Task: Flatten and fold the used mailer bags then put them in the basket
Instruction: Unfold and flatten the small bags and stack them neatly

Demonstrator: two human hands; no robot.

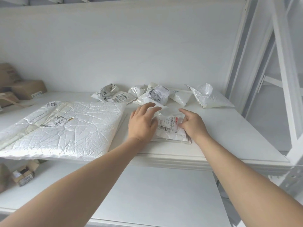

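A small white mailer bag (170, 128) with a barcode label lies on the white shelf (229, 136) near its front edge. My left hand (143, 122) rests flat on its left part, fingers spread. Pressing on the bag's right side, my right hand (192, 123) has its fingers bent. Behind them lie several crumpled mailer bags (157, 95), one more at the left (109, 93) and one at the right (208, 95). A large flattened white mailer (65, 128) covers the shelf's left half. No basket is in view.
Brown parcels (24, 89) stand at the far left of the shelf. A lower shelf (147, 194) runs below, with small cardboard boxes (24, 175) at its left. White rack uprights (282, 79) rise on the right.
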